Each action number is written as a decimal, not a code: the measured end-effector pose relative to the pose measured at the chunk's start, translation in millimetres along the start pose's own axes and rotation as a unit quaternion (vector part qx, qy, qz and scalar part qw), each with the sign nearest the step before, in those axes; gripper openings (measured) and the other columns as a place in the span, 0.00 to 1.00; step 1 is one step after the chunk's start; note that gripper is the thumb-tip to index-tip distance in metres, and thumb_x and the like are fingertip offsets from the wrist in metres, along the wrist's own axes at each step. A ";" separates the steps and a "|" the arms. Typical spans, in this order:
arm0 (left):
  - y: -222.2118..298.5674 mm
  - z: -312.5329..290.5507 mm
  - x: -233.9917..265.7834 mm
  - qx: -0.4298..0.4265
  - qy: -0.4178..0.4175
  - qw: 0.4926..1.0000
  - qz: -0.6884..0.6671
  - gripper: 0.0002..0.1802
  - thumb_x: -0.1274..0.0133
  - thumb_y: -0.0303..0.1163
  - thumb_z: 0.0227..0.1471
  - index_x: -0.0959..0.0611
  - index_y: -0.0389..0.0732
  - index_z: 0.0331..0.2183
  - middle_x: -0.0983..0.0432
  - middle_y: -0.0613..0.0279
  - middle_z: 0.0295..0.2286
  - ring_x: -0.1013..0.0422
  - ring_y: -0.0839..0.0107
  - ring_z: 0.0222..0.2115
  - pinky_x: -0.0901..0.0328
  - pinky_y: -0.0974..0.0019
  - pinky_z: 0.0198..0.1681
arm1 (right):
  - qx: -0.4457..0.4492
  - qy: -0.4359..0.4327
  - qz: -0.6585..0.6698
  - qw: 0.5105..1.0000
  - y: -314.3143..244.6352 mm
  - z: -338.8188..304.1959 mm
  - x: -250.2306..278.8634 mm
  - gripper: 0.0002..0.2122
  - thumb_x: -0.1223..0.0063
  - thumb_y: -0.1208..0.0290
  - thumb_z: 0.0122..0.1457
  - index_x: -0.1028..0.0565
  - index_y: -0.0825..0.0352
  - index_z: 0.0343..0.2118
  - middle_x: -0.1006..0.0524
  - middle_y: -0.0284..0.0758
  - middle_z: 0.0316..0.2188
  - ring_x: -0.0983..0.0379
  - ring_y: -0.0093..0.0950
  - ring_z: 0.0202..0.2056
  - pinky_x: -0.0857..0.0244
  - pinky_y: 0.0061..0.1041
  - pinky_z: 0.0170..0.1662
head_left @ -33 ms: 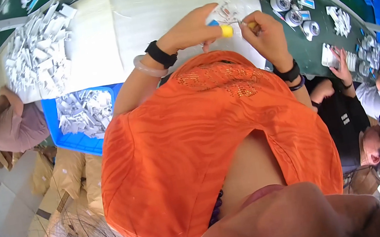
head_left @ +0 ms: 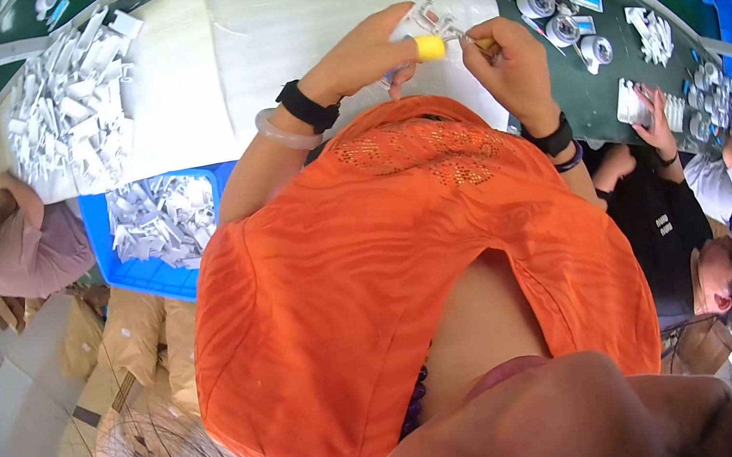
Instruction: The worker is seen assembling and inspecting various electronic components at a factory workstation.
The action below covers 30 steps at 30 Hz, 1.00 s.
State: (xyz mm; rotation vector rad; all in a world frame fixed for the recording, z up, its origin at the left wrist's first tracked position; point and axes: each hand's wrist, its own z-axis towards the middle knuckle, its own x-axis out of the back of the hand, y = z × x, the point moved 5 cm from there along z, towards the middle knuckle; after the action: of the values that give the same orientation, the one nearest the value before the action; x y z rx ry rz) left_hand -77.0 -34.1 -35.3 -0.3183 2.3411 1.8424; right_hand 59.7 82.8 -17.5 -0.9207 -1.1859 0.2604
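Right hand point(head_left: 512, 66): fingers closed on a yellow-handled tool point(head_left: 484, 43). Left hand point(head_left: 370, 56), at its 9 o'clock: yellow piece point(head_left: 430, 47) at the fingers; grip cannot be determined. Small parts point(head_left: 431, 16): 10 o'clock from right hand, over white mat point(head_left: 297, 6).

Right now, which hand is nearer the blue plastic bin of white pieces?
Left. The left hand is up and right of the blue plastic bin in view; the right hand is farther right.

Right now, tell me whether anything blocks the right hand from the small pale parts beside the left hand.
Nothing visible blocks the right hand from the small pale parts; the left hand is to their left, not between.
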 end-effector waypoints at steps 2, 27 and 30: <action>-3.2 3.2 -2.9 -0.002 0.021 0.990 -0.139 0.19 0.58 0.41 0.60 0.28 0.38 0.45 0.29 0.63 0.27 0.33 0.76 0.17 0.35 0.74 0.17 | 0.119 0.171 -0.065 0.976 -14.6 -4.8 8.6 0.06 0.38 0.75 0.48 0.24 0.65 0.29 0.24 0.32 0.22 0.26 0.23 0.22 0.35 0.21 0.24; -0.6 15.7 -33.9 -0.114 0.095 0.988 -0.029 0.19 0.53 0.29 0.50 0.29 0.35 0.45 0.25 0.61 0.26 0.32 0.79 0.17 0.35 0.74 0.20 | 0.161 0.238 0.028 0.957 -24.0 -19.5 13.0 0.10 0.37 0.82 0.46 0.21 0.64 0.33 0.27 0.35 0.34 0.28 0.29 0.33 0.32 0.23 0.32; 3.7 13.9 -35.6 -0.111 0.086 0.990 -0.013 0.18 0.53 0.30 0.51 0.29 0.36 0.45 0.24 0.61 0.27 0.32 0.79 0.18 0.35 0.74 0.20 | 0.155 0.242 0.024 0.957 -23.1 -20.8 12.8 0.10 0.36 0.82 0.46 0.21 0.64 0.33 0.27 0.35 0.33 0.28 0.28 0.33 0.32 0.22 0.32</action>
State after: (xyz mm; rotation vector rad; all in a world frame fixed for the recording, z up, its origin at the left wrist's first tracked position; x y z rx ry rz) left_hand -43.8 -17.1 -26.4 -0.5511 2.2241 2.1460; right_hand 76.6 66.4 6.6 -0.6828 -0.6464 0.2342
